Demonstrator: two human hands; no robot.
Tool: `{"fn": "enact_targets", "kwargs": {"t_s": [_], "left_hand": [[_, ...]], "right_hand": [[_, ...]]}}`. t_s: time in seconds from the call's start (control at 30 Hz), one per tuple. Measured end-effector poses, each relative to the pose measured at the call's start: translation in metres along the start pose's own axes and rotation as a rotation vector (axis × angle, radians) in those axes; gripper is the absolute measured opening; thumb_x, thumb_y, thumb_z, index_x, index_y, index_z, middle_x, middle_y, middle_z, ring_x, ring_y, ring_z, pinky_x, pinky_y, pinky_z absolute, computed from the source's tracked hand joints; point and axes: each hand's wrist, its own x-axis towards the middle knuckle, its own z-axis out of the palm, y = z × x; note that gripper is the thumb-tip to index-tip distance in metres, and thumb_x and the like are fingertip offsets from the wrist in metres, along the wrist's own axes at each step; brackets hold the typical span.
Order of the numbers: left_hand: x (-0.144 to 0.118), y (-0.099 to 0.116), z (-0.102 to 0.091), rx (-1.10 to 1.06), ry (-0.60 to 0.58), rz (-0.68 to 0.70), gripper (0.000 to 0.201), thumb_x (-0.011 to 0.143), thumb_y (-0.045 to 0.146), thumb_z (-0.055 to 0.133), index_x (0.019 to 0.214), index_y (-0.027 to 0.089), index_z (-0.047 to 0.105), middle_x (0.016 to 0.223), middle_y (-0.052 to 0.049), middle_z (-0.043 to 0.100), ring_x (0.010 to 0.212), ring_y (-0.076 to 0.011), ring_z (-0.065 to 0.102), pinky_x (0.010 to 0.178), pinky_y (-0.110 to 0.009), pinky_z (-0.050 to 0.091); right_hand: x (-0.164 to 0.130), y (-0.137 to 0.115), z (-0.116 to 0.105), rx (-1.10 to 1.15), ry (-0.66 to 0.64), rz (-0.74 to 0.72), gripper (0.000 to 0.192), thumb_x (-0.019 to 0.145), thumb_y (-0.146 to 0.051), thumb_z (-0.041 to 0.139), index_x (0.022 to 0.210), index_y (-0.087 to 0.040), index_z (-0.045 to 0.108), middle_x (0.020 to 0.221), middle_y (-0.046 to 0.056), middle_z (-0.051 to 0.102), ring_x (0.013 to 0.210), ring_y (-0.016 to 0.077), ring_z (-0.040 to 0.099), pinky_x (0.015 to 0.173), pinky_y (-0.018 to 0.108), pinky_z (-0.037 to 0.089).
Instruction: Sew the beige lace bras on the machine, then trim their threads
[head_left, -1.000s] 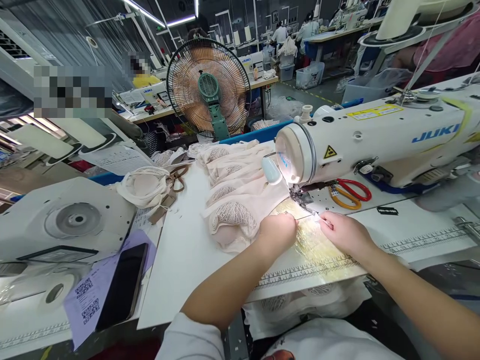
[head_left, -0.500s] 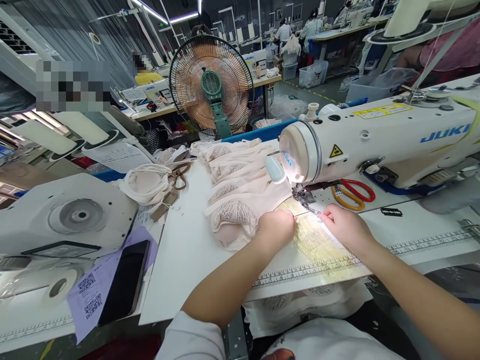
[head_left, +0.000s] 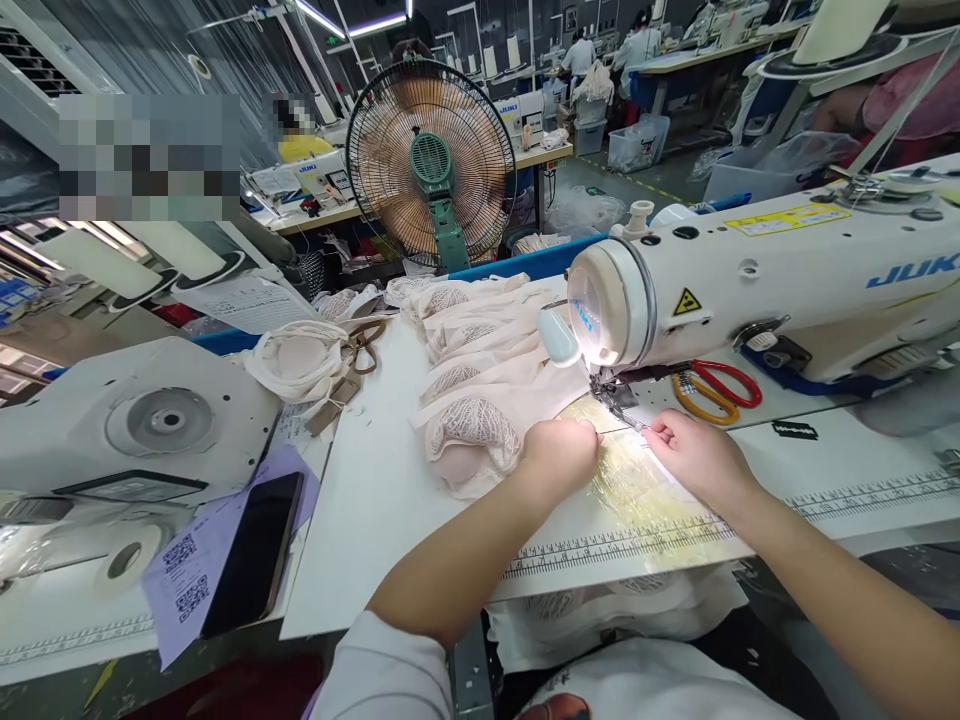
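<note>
Now: both hands tucked in by the needle, lace garments at the L wrist

L hand (head_left: 562,455) is clenched, knuckles up, just left of the needle area; whatever it may grip is hidden. R hand (head_left: 694,450) has thumb + fingers pinched together at the tip of a slim metal attachment (head_left: 619,405) under the machine head — can't tell if it grips that or sth. thin beside it. Pale lace-and-cup garments (head_left: 484,365) lie overlapped in a row to the left of & beyond the L hand, nearest one right up against it; fabric runs on twd. the needle.

Surface: white tabletop (head_left: 360,540) w/ a ruler strip (head_left: 592,547) along the near edge, yellowish clear film (head_left: 637,490) btwn. & below the hands. White sewing machine (head_left: 705,280) at right, lamp lit; scissors (head_left: 687,385) w/ red & orange handles lie by its base, black razor blade (head_left: 795,431) nearby. Far left: 2nd machine (head_left: 165,420), phone (head_left: 255,550) on purple paper (head_left: 176,590), tape roll (head_left: 146,545), coiled pale bundle (head_left: 300,350).

Room: big round fan (head_left: 431,160) behind the table, more machines on benches past it, clear plastic bins (head_left: 637,145) on the floor, a few co-workers (head_left: 577,55) at the back.
</note>
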Motion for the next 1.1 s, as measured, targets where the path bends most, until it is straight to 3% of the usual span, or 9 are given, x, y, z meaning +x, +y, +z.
{"fn": "enact_targets", "kwargs": {"t_s": [0.23, 0.63, 0.87, 1.1], "left_hand": [[0.003, 0.0, 0.001, -0.005, -0.002, 0.019, 0.035, 0.09, 0.028, 0.033, 0.094, 0.016, 0.065, 0.082, -0.01, 0.065, 0.074, -0.0234, 0.063, 0.052, -0.03, 0.041], [0.006, -0.007, -0.004, -0.05, -0.034, -0.051, 0.032, 0.088, 0.03, 0.036, 0.09, 0.016, 0.065, 0.08, -0.009, 0.066, 0.07, -0.023, 0.064, 0.051, -0.029, 0.041], [0.006, -0.011, -0.005, -0.09, -0.033, -0.072, 0.028, 0.087, 0.028, 0.04, 0.092, 0.016, 0.065, 0.083, -0.01, 0.067, 0.07, -0.0231, 0.064, 0.051, -0.029, 0.041], [0.008, -0.015, -0.006, -0.169, -0.043, -0.088, 0.026, 0.084, 0.024, 0.045, 0.097, 0.016, 0.066, 0.094, -0.012, 0.066, 0.079, -0.0243, 0.064, 0.059, -0.031, 0.044]], "right_hand": [[0.0, 0.002, 0.002, 0.025, 0.022, -0.008, 0.018, 0.074, -0.036, 0.044, 0.061, -0.023, 0.044, 0.057, 0.001, 0.057, 0.051, 0.0166, 0.047, 0.046, 0.026, 0.028], [-0.006, 0.007, -0.005, 0.034, -0.054, -0.028, 0.018, 0.073, -0.041, 0.048, 0.072, -0.024, 0.056, 0.075, 0.0, 0.066, 0.065, 0.0193, 0.058, 0.05, 0.026, 0.035], [-0.008, 0.014, -0.005, -0.008, -0.032, -0.053, 0.022, 0.073, -0.04, 0.047, 0.081, -0.024, 0.06, 0.087, 0.004, 0.068, 0.073, 0.0235, 0.06, 0.053, 0.029, 0.036], [-0.008, 0.016, -0.001, -0.024, -0.004, -0.077, 0.024, 0.074, -0.042, 0.046, 0.08, -0.023, 0.06, 0.084, 0.005, 0.067, 0.074, 0.0234, 0.06, 0.056, 0.031, 0.04]]}}
